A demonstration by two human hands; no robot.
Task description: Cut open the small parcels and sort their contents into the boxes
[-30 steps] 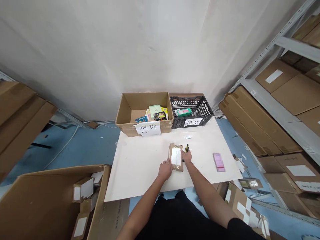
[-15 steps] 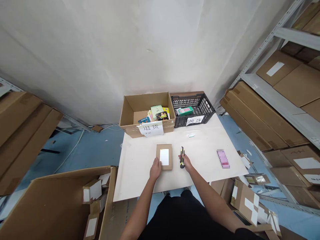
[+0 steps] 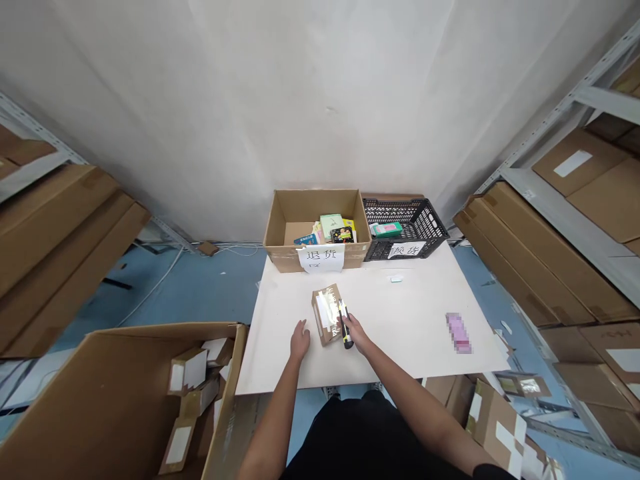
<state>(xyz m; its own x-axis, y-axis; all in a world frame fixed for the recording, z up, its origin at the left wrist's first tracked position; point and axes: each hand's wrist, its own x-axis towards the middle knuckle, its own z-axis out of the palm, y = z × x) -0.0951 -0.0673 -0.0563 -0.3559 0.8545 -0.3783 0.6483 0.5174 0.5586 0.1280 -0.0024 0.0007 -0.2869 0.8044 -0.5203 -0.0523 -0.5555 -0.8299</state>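
A small brown cardboard box [image 3: 326, 313] with a white label and shiny clear tape lies tilted and turned on the white table, between my hands. My left hand [image 3: 300, 340] is just left of it, fingers apart and holding nothing. In my right hand [image 3: 356, 330] is a black and yellow box cutter [image 3: 345, 325], held at the box's right side. Whether its blade touches the tape I cannot tell.
At the table's back stand a cardboard carton [image 3: 280, 257] with booklets and a black plastic crate [image 3: 380, 250] holding a green packet. A pixelated pink item [image 3: 459, 333] lies right. A large carton [image 3: 165, 330] with small boxes stands left; shelving [image 3: 555, 207] stands right.
The small box has been turned and tilted, and its taped face now shows. My left hand has let go of it. My right hand has brought the cutter left to the box.
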